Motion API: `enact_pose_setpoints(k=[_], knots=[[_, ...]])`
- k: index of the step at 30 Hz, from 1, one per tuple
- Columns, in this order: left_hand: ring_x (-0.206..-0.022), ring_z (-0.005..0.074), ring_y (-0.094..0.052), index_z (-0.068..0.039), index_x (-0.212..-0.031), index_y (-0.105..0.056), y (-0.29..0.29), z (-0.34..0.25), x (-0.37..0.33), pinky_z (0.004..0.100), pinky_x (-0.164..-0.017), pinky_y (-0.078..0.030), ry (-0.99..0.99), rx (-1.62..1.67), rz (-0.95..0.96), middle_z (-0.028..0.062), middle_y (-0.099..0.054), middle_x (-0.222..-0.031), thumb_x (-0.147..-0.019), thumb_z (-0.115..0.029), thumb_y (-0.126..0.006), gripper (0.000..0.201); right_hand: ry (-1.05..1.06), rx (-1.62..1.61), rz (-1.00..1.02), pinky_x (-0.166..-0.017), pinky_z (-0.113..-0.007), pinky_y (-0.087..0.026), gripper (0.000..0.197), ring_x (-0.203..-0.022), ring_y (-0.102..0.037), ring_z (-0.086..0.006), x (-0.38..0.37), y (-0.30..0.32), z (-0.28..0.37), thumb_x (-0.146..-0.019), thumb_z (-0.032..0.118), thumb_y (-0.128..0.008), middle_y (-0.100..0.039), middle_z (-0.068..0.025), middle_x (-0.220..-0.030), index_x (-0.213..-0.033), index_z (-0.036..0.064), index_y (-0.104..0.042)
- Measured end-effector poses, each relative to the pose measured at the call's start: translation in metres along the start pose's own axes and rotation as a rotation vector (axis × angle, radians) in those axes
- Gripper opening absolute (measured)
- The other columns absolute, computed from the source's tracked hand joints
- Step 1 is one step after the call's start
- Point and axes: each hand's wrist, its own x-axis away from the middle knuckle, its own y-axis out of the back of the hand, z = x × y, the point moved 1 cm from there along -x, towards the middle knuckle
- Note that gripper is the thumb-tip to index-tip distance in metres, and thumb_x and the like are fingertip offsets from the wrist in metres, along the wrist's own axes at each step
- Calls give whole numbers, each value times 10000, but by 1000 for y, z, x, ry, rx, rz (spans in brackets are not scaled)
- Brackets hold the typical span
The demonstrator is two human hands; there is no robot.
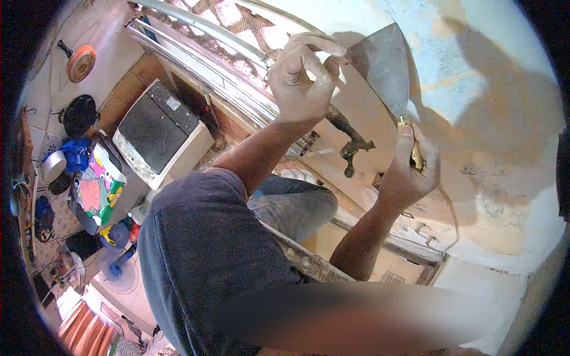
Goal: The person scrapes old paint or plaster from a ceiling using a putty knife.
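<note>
Cluttered room; dark-topped white appliance (163, 133) at left. Left hand (306, 77) raised, fingers bent, tips at left corner of broad scraper (383, 71); cannot tell if pinching. Scraper blade-up before wall. Right hand (411, 177) wrapped round handle. Judgement: steady handle, light finger pressure, skin off edge. Patchy wall (504, 77) at right.

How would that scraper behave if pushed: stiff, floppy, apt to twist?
The scraper probably flexes rather than flops: its metal blade looks thin but straight. Likely blade-heavy, given the wide fan above a slim handle. Could twist under a corner push, since the right grip holds only the handle.
</note>
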Motion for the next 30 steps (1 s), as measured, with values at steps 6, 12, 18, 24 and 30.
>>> enact_pose_setpoints(k=[6, 12, 18, 24, 30], knots=[[-954, 186, -643, -109, -621, -402, -1, 0, 0, 368, -902, -542, 36, 14, -49, 68, -642, -907, -764, 198, -638, 413, 38, 0, -9, -685, -246, -499, 91, -748, -607, -111, 0, 1, 1, -848, 35, -760, -706, -76, -870, -910, -1, -705], [-703, 198, -552, -121, -622, -376, -7, -3, 4, 313, -619, -441, -218, -296, 32, 44, -545, -726, -721, 45, -789, 456, -69, -67, -12, -690, -250, -510, 83, -771, -621, -118, 0, 3, 4, -847, 15, -750, -702, -93, -878, -907, -14, -701], [-624, 113, -504, -83, -653, -509, -22, -10, 9, 281, -565, -420, 1001, 335, 159, 11, -532, -691, -1006, -263, -590, 404, 78, -30, -58, -739, -271, -522, 88, -795, -632, -135, -6, 9, 8, -874, 20, -718, -704, -101, -901, -941, -29, -691], [-843, 173, -655, 8, -1059, -638, -48, -22, 12, 317, -771, -523, 1093, 602, 171, 86, -682, -933, -1032, -259, -536, 287, 33, -160, 42, -763, -260, -532, 134, -866, -662, -136, -7, -10, 6, -867, 17, -724, -719, -126, -967, -986, -22, -675], [-656, 78, -559, -59, -880, -628, -64, -12, 10, 245, -610, -451, 1094, 799, 83, 2, -615, -742, -1022, -220, -569, 223, 20, -127, 64, -794, -295, -535, 143, -895, -677, -180, -17, -25, 7, -868, 34, -723, -714, -151, -1000, -985, -39, -684]])
